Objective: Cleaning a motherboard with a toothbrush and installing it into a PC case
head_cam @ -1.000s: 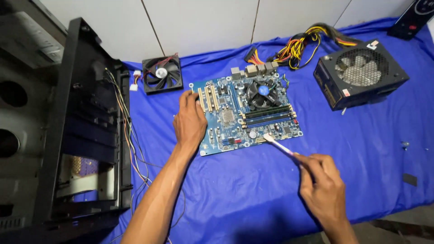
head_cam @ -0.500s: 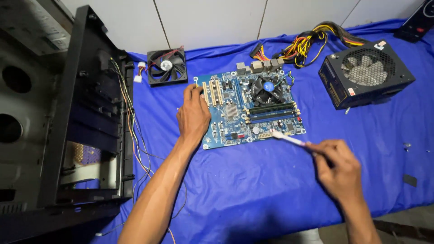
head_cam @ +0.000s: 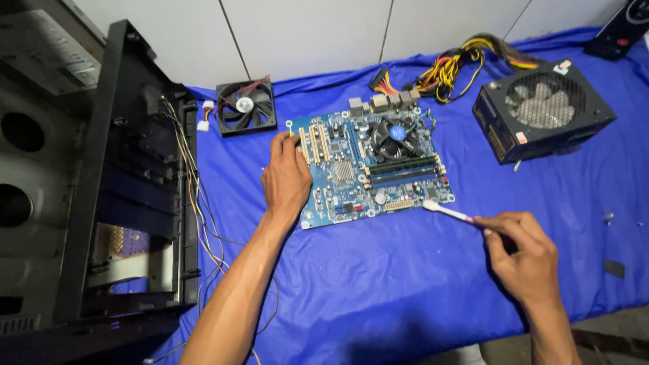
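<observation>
While our left hand (head_cam: 286, 179) presses the circuit board (head_cam: 368, 169) flat, our right hand (head_cam: 524, 253) pinches a cotton swab (head_cam: 447, 213); we should dab lightly.

Left hand (head_cam: 286, 179) covers the motherboard's (head_cam: 378, 169) left edge; computer case (head_cam: 81, 189) cut off at left

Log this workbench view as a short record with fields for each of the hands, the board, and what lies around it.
left hand: palm down on the left edge of the motherboard, pressing it flat
right hand: pinches a cotton swab, tip at the board's lower right corner
motherboard: blue, flat on the blue cloth, cooler fan fitted
behind board: loose case fan, bundle of cables
right side: black power supply
left side: open black computer case with wires hanging out
</observation>
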